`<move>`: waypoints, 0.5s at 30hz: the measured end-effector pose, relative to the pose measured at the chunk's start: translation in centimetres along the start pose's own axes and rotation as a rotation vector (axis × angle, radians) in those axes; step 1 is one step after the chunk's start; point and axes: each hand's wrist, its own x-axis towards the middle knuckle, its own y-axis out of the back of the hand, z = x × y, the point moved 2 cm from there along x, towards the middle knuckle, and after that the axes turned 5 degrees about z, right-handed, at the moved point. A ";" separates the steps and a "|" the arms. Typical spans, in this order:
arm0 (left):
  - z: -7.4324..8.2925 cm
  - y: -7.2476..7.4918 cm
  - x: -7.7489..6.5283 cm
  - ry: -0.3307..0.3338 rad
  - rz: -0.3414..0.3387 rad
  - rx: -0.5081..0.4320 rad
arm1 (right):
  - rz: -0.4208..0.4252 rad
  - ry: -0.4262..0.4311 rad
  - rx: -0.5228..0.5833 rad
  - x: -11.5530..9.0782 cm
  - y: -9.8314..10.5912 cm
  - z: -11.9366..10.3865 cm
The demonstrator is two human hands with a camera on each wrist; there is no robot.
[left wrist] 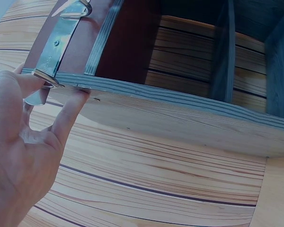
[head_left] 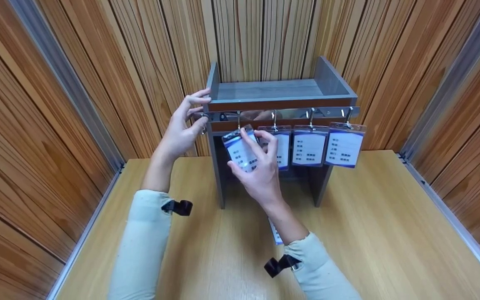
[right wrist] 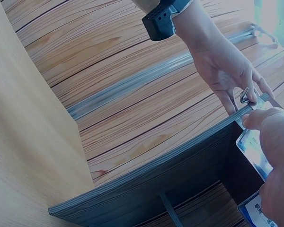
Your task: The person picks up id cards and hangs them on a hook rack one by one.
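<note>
My right hand (head_left: 261,171) pinches a clear-sleeved name badge (head_left: 238,151) between thumb and fingers. The badge tilts just below the leftmost front hook (head_left: 239,118) of a metal rail (head_left: 292,113) on a small grey wooden shelf (head_left: 265,89). My left hand (head_left: 183,125) lies against the shelf's left side, fingers spread with the tips on the panel. In the left wrist view, a metal hook (left wrist: 46,78) sits at the rail's end, close by this hand's fingers. More name badges hang from the other front hooks, the rightmost badge (head_left: 345,146) slightly tilted; one is partly hidden behind my right fingers.
On the wooden table (head_left: 390,233), another badge (head_left: 275,233) lies partly covered by my right forearm. Wood-panelled walls (head_left: 261,37) rise behind and at both sides, with metal strips (head_left: 94,225) along the table's edges. Each sleeve carries a black wrist camera (head_left: 279,266).
</note>
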 end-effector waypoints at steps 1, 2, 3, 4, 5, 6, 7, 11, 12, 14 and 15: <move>0.0 0.0 0.1 -0.002 -0.001 -0.002 | 0.002 0.004 0.001 0.0 0.0 0.0; 0.0 0.0 0.1 -0.004 -0.001 -0.005 | 0.002 0.005 0.004 0.1 0.0 0.0; 0.0 0.1 0.1 -0.007 0.000 -0.009 | 0.003 0.006 0.005 0.2 0.0 0.0; 0.0 0.1 0.2 -0.010 0.001 -0.012 | 0.002 0.003 0.008 0.2 -0.1 0.0; 0.0 0.1 0.2 -0.012 0.002 -0.011 | 0.000 -0.004 0.007 0.3 -0.1 0.1; 0.0 0.1 0.2 -0.016 0.002 -0.013 | -0.002 -0.010 0.005 0.3 -0.1 0.1; -0.1 0.0 0.2 -0.018 0.000 -0.013 | -0.003 -0.016 0.001 0.4 -0.1 0.2; -0.2 0.0 0.1 -0.014 -0.009 -0.007 | -0.005 -0.030 -0.018 0.3 -0.3 0.4; -0.2 0.0 0.1 -0.011 -0.011 -0.005 | -0.004 -0.029 -0.020 0.3 -0.3 0.5; -0.2 0.0 0.1 -0.004 -0.009 0.001 | -0.005 -0.027 -0.020 0.3 -0.4 0.6; -0.2 0.0 0.1 -0.003 -0.007 0.002 | -0.005 -0.026 -0.018 0.3 -0.4 0.6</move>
